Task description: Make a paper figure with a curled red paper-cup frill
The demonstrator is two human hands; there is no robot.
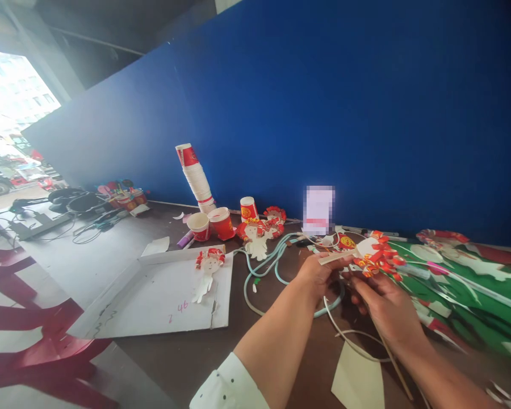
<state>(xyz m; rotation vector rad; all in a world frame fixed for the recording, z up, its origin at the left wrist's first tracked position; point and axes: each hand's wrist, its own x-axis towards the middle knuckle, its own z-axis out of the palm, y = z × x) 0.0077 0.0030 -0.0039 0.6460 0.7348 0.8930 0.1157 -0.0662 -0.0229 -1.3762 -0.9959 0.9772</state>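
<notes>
My left hand (317, 275) is closed on a paper cutout figure (368, 248) with a pale body and a fringe of curled red and yellow strips. My right hand (385, 301) is just below the figure, its fingers pinched. A thin wooden stick (394, 363) runs down from under that hand towards the lower edge of the view; the fingertips at its upper end are partly hidden. Beneath both hands, a pale cord (360, 334) loops over the dark table (217, 363). A cream piece of paper (358, 378) lies below them.
On the left, a similar cutout (206, 275) lies on a white box lid (153, 307). Behind stand a leaning cup stack (197, 179) and several paper cups (222, 223). Light blue cable (255, 278) coils mid-table. Scraps cover a green mat (489, 312). A blue partition (344, 102) borders the back.
</notes>
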